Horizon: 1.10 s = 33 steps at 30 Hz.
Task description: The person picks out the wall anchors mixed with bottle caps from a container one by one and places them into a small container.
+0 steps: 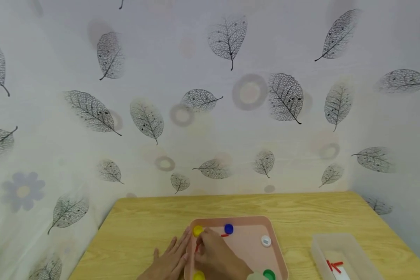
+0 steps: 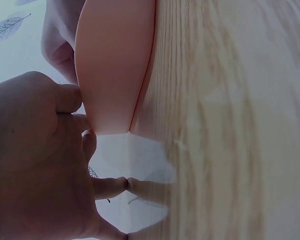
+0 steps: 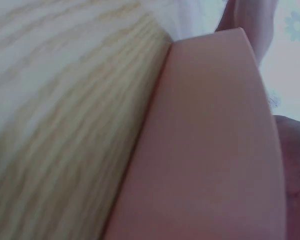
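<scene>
A pink tray (image 1: 279, 254) lies on the wooden table, its side wall large in both wrist views. My left hand (image 1: 169, 258) rests along the tray's left edge with fingers extended and spread; in the left wrist view, that hand (image 2: 40, 160) touches the rim. Over the tray's left part, my right hand (image 1: 215, 254) pinches a small red stick (image 1: 196, 247). Two yellow round caps (image 1: 197, 231) sit at the left corners. A blue cap (image 1: 229, 229) is by the far side, with another red stick (image 1: 224, 235) beside it. In the right wrist view the tray wall hides the fingertips.
A white round piece (image 1: 266, 241) and a green cap (image 1: 269, 274) lie in the tray's right part. To the right stands a translucent box (image 1: 357, 252) with several red sticks (image 1: 336, 266) and a white piece. A leaf-patterned wall covering (image 1: 203, 136) rises behind the table (image 1: 143, 221).
</scene>
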{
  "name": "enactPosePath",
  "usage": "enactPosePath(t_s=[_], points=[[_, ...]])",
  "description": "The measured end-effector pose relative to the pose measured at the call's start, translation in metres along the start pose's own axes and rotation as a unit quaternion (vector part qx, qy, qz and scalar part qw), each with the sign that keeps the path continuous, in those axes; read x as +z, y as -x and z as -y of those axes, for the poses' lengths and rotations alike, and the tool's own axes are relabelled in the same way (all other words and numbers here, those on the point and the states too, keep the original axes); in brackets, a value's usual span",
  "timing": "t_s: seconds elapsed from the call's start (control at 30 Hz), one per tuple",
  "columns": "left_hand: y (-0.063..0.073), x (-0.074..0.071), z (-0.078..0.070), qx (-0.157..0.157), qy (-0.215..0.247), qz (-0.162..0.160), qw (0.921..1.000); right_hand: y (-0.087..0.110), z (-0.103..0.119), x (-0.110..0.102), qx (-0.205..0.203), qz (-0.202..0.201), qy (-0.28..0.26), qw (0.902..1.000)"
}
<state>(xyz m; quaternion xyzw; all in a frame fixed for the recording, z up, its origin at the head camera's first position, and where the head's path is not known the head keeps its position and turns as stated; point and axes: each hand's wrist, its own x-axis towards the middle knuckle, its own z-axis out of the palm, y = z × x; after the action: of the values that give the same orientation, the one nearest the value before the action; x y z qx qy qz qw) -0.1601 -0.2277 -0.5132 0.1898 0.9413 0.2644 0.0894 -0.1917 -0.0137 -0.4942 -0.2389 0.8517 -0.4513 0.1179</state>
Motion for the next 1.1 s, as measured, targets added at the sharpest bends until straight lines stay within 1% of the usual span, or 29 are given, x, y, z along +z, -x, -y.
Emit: enactPosePath(t_s=[0.07,0.17,0.23,0.37,0.47,0.63,0.8,1.0,1.1], points=[[-0.001,0.0,0.0,0.002,0.002,-0.002,1.0,0.005,-0.001,-0.006,0.005,-0.001,-0.012,0.9999],[-0.002,0.001,0.0,0.0,0.004,-0.003,1.0,0.011,-0.002,-0.013,-0.009,-0.013,-0.002,0.9999],[-0.003,0.002,0.0,0.0,0.001,-0.002,1.0,0.014,-0.003,-0.017,-0.035,-0.032,0.018,0.9987],[-0.003,0.002,-0.002,-0.004,0.007,0.004,1.0,0.02,-0.004,-0.022,-0.053,-0.062,0.032,0.9962],[-0.003,0.003,-0.002,-0.005,0.01,0.003,0.9999,0.026,-0.005,-0.026,-0.085,-0.089,0.04,0.9917],[-0.005,0.004,-0.001,-0.009,0.008,0.005,0.9999,0.036,-0.007,-0.034,-0.144,-0.132,0.082,0.9772],[-0.003,0.0,-0.005,-0.008,0.004,0.006,0.9999,0.046,-0.008,-0.04,-0.162,-0.163,0.1,0.9681],[-0.003,-0.002,-0.004,-0.012,-0.004,0.012,0.9998,0.06,-0.011,-0.052,-0.167,-0.176,0.084,0.9666],[-0.003,-0.002,-0.006,-0.011,-0.003,0.011,0.9999,0.068,-0.013,-0.059,-0.176,-0.192,0.082,0.9621]])
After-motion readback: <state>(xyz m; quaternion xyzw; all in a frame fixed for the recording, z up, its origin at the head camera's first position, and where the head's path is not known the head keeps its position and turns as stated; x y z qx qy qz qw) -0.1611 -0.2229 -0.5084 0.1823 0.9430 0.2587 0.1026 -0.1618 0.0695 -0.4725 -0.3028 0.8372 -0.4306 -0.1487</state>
